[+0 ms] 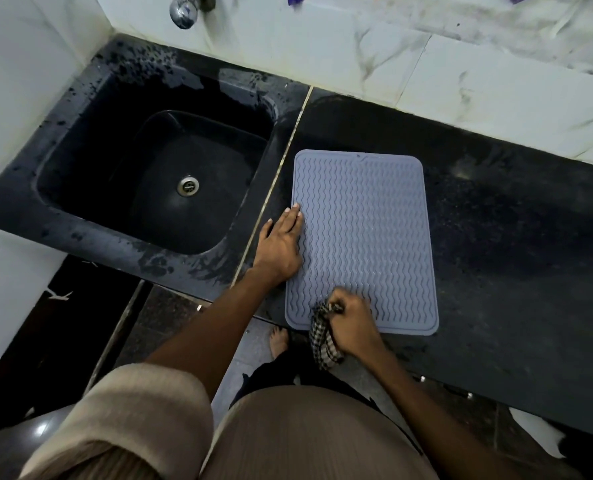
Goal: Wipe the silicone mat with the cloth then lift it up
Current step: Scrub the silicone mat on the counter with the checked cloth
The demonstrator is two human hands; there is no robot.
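A grey-blue silicone mat [362,233] with wavy ridges lies flat on the black counter [516,237], just right of the sink. My left hand [281,242] lies flat with straight fingers along the mat's left edge, fingertips pressing on it. My right hand [350,320] grips a bunched black-and-white checked cloth [322,341] at the mat's near edge; the fist rests on the mat and the cloth's tail hangs over the counter's front edge.
A black sink [80,188] with a metal drain [187,186] sits left of the mat, wet around its rim. A chrome tap [184,10] juts from the white marble wall [426,64] behind. The counter's front edge runs below the mat; my foot [279,341] shows on the floor.
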